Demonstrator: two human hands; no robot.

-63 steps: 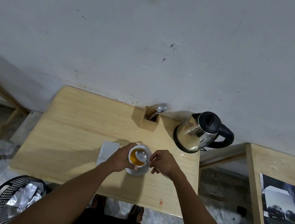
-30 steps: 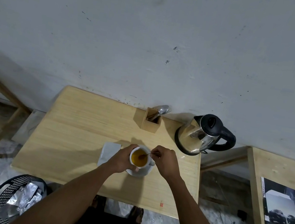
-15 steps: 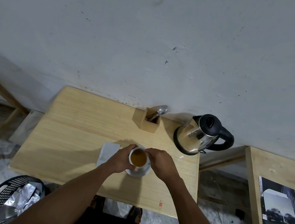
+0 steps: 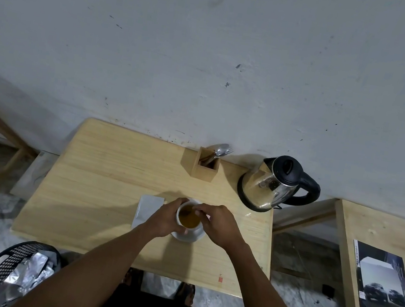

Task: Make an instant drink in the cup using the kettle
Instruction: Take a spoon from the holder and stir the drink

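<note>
While stirring: the white cup (image 4: 188,219) of amber drink sits on its saucer (image 4: 188,236), mid-table.
Left hand (image 4: 166,218): fingers wrapped around the cup wall, probably steadying it.
Right hand (image 4: 219,224): fingertips pinched together above the rim on a thin stirrer, barely visible.
Kettle (image 4: 271,185): parked well apart, likely finished with.

Head view (single), steeply down, near.

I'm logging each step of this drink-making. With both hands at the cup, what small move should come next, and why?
Probably a little more stirring, then lift the spoon out. The cup on its saucer already holds amber liquid, the left hand steadies its side, and the right hand pinches something thin over the rim, likely a spoon. The kettle stands upright by the wall, so pouring looks finished.
</note>
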